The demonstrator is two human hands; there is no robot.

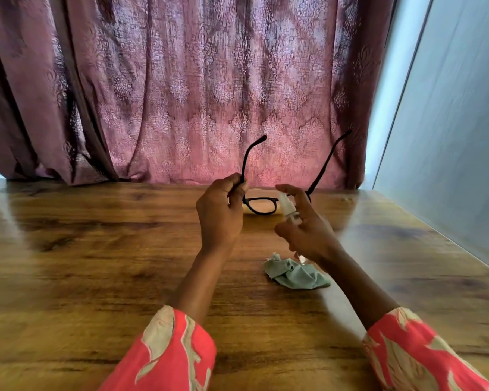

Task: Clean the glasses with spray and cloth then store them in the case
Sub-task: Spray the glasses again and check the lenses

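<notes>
Left hand [220, 213] grips glasses [261, 205] by temple; right hand [304, 230] holds spray bottle [288, 208]. Risk: nozzle misaimed, mist misses lens, wets table [96, 249].

Bench [96, 249]: wood-grain top, glossy, pale light streaks at left and right. Curtain [195, 80] behind bench: dusky pink, damask pattern, hanging in loose folds, hem meeting bench's far edge; darker fold at left. Wall [449, 136] at right: pale blue-grey, running along bench's right edge, thin dark line slanting down it. Sleeves [167, 354] at bottom: coral red, cream leaf print.
</notes>
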